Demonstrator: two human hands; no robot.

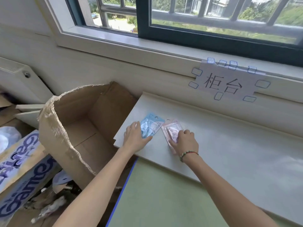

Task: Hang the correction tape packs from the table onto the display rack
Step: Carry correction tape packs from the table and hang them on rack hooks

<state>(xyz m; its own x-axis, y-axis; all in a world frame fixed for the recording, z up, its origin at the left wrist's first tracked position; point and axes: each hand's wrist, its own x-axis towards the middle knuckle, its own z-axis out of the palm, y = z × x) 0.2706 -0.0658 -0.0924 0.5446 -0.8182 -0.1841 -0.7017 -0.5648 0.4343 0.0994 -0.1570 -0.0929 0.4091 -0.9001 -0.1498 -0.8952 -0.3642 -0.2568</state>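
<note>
Two bare forearms reach up from the bottom edge over a green surface (157,199) toward the white table (229,153). The right hand (184,141), with a beaded bracelet (186,155) at the wrist, lies on the pink correction tape pack (172,130); its fingers are curled down over the blister and its thumb runs along the pack's near edge, though whether it truly grips or only presses is hard to say. The left hand (133,136) rests flatter, fingers nearly straight, its fingertips touching the left edge of the blue correction tape pack (151,126). Both packs lie flat on the table near its left end, just beside each other, hang-holes pointing away. Their printing is too blurred to read.

Left of the table stands an open cardboard box (78,128) with a torn rim. Nearer, at the left edge, flattened cartons (21,174) carry large blue lettering, cut off and illegible.

Behind the table, a paper sign (224,81) taped below the window sill (131,45) reads 柜台. A white radiator (16,76) sits at far left, and the window (213,18) shows bars and greenery.
</note>
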